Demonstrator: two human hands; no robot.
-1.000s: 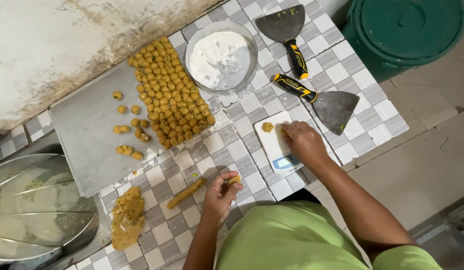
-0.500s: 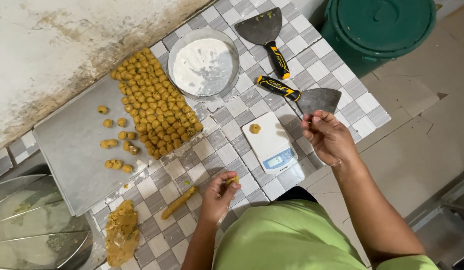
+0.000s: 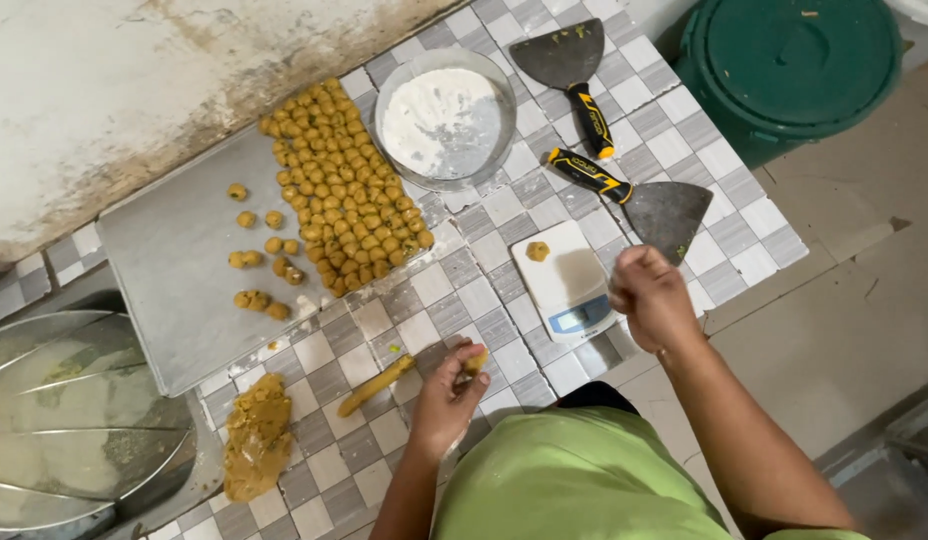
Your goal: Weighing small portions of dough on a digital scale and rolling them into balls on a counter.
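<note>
Checkered tile bench (image 3: 674, 150) across the middle of the frame, carrying everything. At left on it, grey metal tray (image 3: 174, 290) with a packed block of rolled dough balls (image 3: 344, 190) toward its upper right and a few loose balls (image 3: 259, 255) scattered left of that: judged well along, many portions already shaped. Still to portion: lump of yellow dough (image 3: 256, 435) at lower left and short dough rope (image 3: 376, 385) lying on the tiles just right of it. Round metal pans (image 3: 74, 420) at far lower left, green lidded bin (image 3: 789, 70) at upper right off the bench. Bowl of white flour (image 3: 446, 120) at top centre, two scrapers (image 3: 624, 190) with black-and-yellow handles right of it. White kitchen scale (image 3: 564, 280) at centre with one small dough piece (image 3: 537, 251) resting on its plate. Right hand (image 3: 652, 295) raised just right of the scale, grip curled closed, contents not visible. Left hand (image 3: 446, 392) low at centre, grip pinching a small dough bit (image 3: 476, 360) against the tiles. Nothing blocking the way between scale and tray
</note>
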